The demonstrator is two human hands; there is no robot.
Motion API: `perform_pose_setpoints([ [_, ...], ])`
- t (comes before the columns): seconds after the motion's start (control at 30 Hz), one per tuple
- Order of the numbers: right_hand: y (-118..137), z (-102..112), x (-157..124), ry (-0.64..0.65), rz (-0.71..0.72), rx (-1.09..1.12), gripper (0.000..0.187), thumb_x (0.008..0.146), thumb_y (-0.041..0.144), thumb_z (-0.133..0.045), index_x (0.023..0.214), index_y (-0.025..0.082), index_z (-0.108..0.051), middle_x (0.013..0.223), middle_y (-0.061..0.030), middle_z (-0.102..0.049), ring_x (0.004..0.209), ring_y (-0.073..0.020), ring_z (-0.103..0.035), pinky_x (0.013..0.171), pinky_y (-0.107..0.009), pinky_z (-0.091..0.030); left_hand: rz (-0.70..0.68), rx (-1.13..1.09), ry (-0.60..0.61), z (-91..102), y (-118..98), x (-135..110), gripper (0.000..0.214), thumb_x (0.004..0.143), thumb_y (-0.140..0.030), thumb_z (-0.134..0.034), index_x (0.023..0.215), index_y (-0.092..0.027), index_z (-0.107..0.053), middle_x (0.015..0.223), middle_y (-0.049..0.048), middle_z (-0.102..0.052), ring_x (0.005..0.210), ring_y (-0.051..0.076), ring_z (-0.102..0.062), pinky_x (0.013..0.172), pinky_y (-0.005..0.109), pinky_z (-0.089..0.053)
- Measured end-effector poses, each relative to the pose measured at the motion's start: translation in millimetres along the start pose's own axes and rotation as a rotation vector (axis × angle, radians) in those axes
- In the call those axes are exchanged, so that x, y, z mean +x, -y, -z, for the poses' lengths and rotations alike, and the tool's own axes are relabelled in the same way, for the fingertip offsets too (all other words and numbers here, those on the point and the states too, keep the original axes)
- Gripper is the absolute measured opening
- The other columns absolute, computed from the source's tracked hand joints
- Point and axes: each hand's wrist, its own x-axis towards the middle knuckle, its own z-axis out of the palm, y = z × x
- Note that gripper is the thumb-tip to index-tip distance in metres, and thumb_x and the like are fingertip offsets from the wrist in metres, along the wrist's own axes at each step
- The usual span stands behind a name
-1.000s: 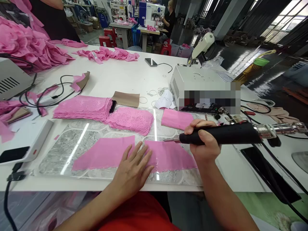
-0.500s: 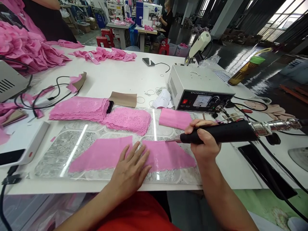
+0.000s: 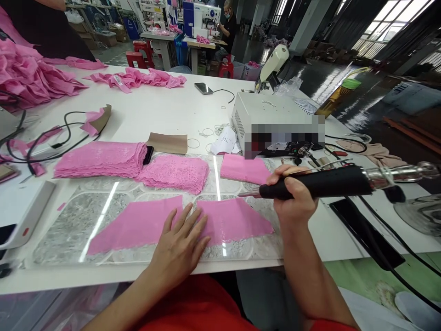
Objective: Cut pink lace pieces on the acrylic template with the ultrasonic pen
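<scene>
My left hand lies flat with fingers spread, pressing on the inner edges of two pink fabric pieces. The left fabric piece and the right fabric piece lie side by side on a clear-topped, marble-patterned mat. In my right hand is a black-handled ultrasonic welding gun, held level with fingers wrapped round the grip. Its narrow metal tip points left, close to the top edge of the right piece; whether it touches, I cannot tell.
Behind the mat lie a tall stack of pink lace fabric, a lower lace stack and a folded pink cloth. A grey control box stands at the back right. Black cables trail over the right side. A phone lies farther back.
The gun's tip has lifted slightly off the right piece's top edge. My left hand stays flat on the fabric. The whole view has shifted a little.
</scene>
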Motion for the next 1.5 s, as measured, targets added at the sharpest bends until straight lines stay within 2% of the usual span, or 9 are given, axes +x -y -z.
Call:
perform_pose_setpoints([
  [0.17, 3.0, 4.5, 5.9, -0.044, 0.003, -0.061, 0.002, 0.065, 0.016, -0.057, 0.066, 0.017, -0.059, 0.07, -0.0001, -0.059, 0.052, -0.0127, -0.056, 0.054, -0.031, -0.044, -0.013, 0.02, -0.009, -0.5, 0.4, 0.1, 0.033, 0.095, -0.025, -0.048, 0.125, -0.017, -0.059, 0.131, 0.0096, -0.062, 0.132, 0.031, -0.046, 0.112, 0.049, -0.028],
  [0.77, 2.1, -0.5, 4.0, -0.002, -0.004, -0.099, 0.003, 0.065, 0.015, -0.06, 0.066, 0.018, -0.059, 0.068, 0.001, -0.059, 0.052, -0.0128, -0.056, 0.053, -0.031, -0.045, -0.013, -0.002, 0.005, -0.2, 1.2, -0.2, 0.034, 0.095, -0.026, -0.049, 0.127, -0.016, -0.057, 0.132, 0.0103, -0.06, 0.133, 0.032, -0.046, 0.112, 0.051, -0.028],
  [0.93, 11.7, 8.8, 4.4, -0.07, 0.025, -0.091, 0.003, 0.063, 0.017, -0.056, 0.065, 0.019, -0.059, 0.069, 0.001, -0.06, 0.05, -0.0122, -0.055, 0.052, -0.031, -0.045, -0.018, 0.001, -0.003, -0.3, 1.7, -0.5, 0.035, 0.095, -0.025, -0.05, 0.128, -0.017, -0.056, 0.132, 0.0106, -0.061, 0.133, 0.032, -0.045, 0.112, 0.051, -0.028],
  [1.13, 17.3, 25.6, -3.6, -0.124, -0.013, -0.112, 0.004, 0.061, 0.021, -0.058, 0.066, 0.02, -0.058, 0.067, 0.0021, -0.059, 0.048, -0.0116, -0.054, 0.05, -0.03, -0.046, -0.02, 0.0, -0.007, -1.6, 1.4, 0.0, 0.034, 0.096, -0.025, -0.049, 0.129, -0.018, -0.056, 0.132, 0.0103, -0.06, 0.133, 0.032, -0.045, 0.112, 0.051, -0.028],
  [1.5, 14.1, 24.0, -6.0, -0.091, -0.038, -0.083, 0.006, 0.062, 0.018, -0.057, 0.068, 0.018, -0.06, 0.071, 0.0009, -0.06, 0.051, -0.0121, -0.055, 0.054, -0.031, -0.045, -0.031, 0.002, -0.011, -0.7, 2.3, 0.1, 0.034, 0.096, -0.025, -0.049, 0.128, -0.017, -0.056, 0.132, 0.0113, -0.061, 0.131, 0.033, -0.047, 0.111, 0.052, -0.03],
])
